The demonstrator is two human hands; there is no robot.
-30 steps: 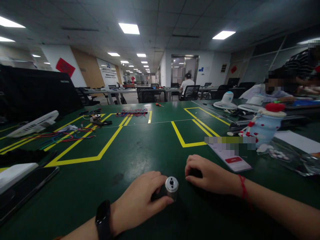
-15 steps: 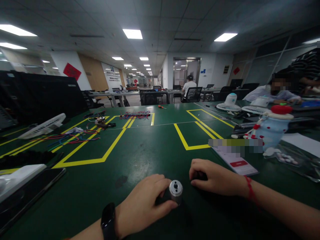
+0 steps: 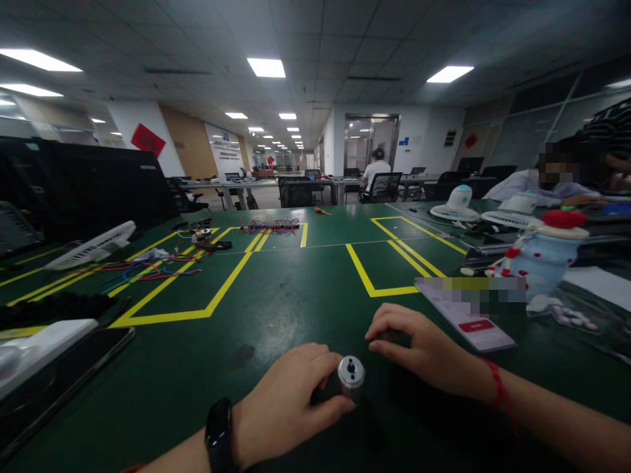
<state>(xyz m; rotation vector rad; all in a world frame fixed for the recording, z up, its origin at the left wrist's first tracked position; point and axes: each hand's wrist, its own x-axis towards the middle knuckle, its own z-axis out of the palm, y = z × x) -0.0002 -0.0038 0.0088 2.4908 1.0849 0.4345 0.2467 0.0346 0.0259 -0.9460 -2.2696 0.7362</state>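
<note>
My left hand (image 3: pixel 290 401) is wrapped round the side of a small cylindrical metal motor (image 3: pixel 351 372), thumb in front and fingers behind. The motor stands upright at the table's near side, its silver end face up, with a dark centre and small holes. To the right and slightly farther off, my right hand (image 3: pixel 407 335) hovers low over the table, fingers curved and apart from the thumb; I see nothing in it. A black watch band circles my left wrist, a red string my right.
Loose coloured wires (image 3: pixel 148 269) and a wire bundle (image 3: pixel 271 226) lie to the left. A screwdriver (image 3: pixel 322 211) rests farther back. At right are a printed card (image 3: pixel 480 325), a blue jar with a red top (image 3: pixel 552 253) and white fans (image 3: pixel 458 203). A phone (image 3: pixel 73 381) lies at left.
My right hand has shifted slightly left toward the motor, and its fingers have opened a little. My left hand keeps its hold. The whole view has drifted slightly.
</note>
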